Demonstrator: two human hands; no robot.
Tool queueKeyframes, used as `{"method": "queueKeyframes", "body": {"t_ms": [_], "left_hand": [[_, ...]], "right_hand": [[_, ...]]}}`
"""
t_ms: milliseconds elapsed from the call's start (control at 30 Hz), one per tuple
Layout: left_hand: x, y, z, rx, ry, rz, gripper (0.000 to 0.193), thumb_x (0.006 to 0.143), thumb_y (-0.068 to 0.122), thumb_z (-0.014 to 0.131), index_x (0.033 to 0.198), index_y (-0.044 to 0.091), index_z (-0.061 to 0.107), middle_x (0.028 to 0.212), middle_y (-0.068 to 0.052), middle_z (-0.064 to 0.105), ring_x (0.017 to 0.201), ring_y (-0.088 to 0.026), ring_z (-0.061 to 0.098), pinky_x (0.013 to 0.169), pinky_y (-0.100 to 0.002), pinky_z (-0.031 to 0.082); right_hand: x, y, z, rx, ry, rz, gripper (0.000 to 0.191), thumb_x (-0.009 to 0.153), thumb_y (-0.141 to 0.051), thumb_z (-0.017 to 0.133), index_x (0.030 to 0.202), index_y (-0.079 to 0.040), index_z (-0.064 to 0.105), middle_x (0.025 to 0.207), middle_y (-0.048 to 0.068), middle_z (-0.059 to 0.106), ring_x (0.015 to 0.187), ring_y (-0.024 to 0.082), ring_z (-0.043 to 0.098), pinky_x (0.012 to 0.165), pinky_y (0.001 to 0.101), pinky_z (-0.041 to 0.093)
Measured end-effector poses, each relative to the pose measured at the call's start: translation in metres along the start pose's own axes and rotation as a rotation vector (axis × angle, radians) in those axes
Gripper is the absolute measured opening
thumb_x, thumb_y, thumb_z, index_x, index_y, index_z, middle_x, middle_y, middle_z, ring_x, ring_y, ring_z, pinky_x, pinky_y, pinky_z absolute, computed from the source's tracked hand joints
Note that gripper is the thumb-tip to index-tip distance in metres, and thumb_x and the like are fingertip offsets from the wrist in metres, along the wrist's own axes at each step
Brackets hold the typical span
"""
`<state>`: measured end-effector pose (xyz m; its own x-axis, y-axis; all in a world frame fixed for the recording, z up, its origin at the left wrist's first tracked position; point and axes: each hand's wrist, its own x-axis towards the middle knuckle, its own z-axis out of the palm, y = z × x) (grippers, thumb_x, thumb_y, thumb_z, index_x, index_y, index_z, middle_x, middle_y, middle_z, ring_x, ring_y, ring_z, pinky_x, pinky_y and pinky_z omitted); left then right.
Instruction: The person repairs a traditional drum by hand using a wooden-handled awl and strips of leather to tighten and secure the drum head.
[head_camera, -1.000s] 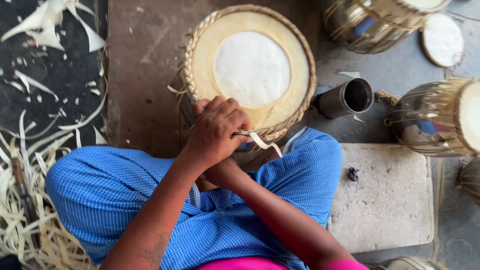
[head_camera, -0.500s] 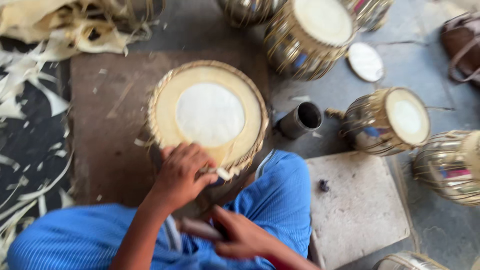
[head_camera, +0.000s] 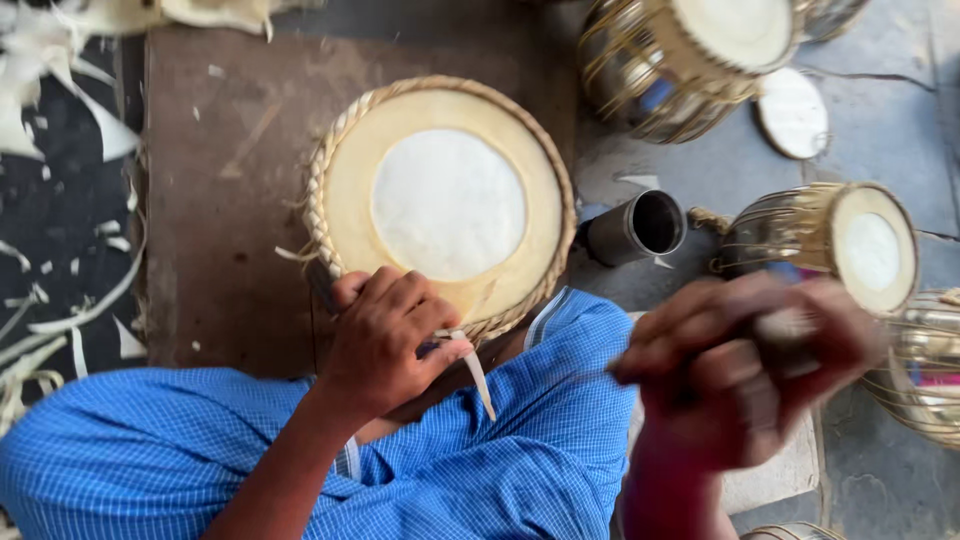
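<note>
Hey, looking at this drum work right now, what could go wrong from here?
1. The right hand is raised, blurred in motion and gripping a tool too smeared to identify; if it comes down near the left hand, whose fingers pinch a pale strip right at the braided rim, it might hit them.
2. A miss could mark the drum's white skin.
3. The open metal cup beside the drum could get knocked over.

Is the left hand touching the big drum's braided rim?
Touching. In the head view the left hand rests against the near braided rim of the drum, pinching a pale strip.
</note>
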<state>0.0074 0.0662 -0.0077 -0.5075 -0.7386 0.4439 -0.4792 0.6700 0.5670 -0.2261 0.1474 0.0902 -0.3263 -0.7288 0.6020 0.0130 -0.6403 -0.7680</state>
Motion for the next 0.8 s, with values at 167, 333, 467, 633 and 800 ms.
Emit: {"method": "queueKeyframes", "body": {"t_ms": [167,333,467,633,800], "left_hand": [[-0.004,-0.002,0.003,-0.024,0.035,0.033,0.028,0.079,0.041,0.082,0.094,0.022,0.068,0.096,0.005,0.059,0.098,-0.018,0.056,0.093,-0.045,0.029],[-0.005,-0.007,0.004,-0.011,0.021,0.049,0.026,0.083,0.04,0.082,0.097,0.023,0.069,0.096,0.006,0.058,0.096,-0.018,0.055,0.092,-0.045,0.028],[-0.008,-0.011,0.004,-0.005,0.014,0.075,0.028,0.084,0.041,0.08,0.101,0.022,0.069,0.098,0.006,0.058,0.096,-0.017,0.054,0.093,-0.045,0.028],[-0.012,-0.015,0.01,-0.001,0.047,0.097,0.024,0.09,0.039,0.079,0.103,0.023,0.067,0.1,0.006,0.057,0.097,-0.016,0.055,0.094,-0.043,0.029],[-0.016,-0.016,0.017,0.067,0.122,0.149,0.018,0.097,0.039,0.076,0.103,0.026,0.064,0.1,0.007,0.056,0.094,-0.014,0.055,0.094,-0.042,0.03]], "right_hand": [[0.013,0.035,0.024,0.077,0.113,0.006,0.03,0.116,-0.013,0.063,0.14,-0.011,0.045,0.091,0.01,0.055,0.068,0.02,0.059,0.059,0.0376,0.05],[0.016,0.054,0.046,0.05,0.074,0.088,0.029,0.116,-0.016,0.065,0.139,-0.01,0.046,0.092,0.01,0.055,0.068,0.02,0.059,0.06,0.037,0.051],[0.016,0.061,0.042,0.034,0.038,0.111,0.029,0.116,-0.016,0.065,0.137,-0.008,0.046,0.092,0.011,0.056,0.068,0.02,0.06,0.06,0.0366,0.051],[0.027,0.06,0.056,-0.009,0.011,0.154,0.024,0.114,-0.012,0.062,0.132,-0.007,0.047,0.091,0.013,0.057,0.064,0.019,0.057,0.056,0.0347,0.05],[0.065,0.072,0.088,-0.092,-0.033,0.436,0.015,0.112,-0.001,0.056,0.123,-0.003,0.046,0.083,0.009,0.05,0.061,0.015,0.05,0.052,0.0304,0.046]]}}
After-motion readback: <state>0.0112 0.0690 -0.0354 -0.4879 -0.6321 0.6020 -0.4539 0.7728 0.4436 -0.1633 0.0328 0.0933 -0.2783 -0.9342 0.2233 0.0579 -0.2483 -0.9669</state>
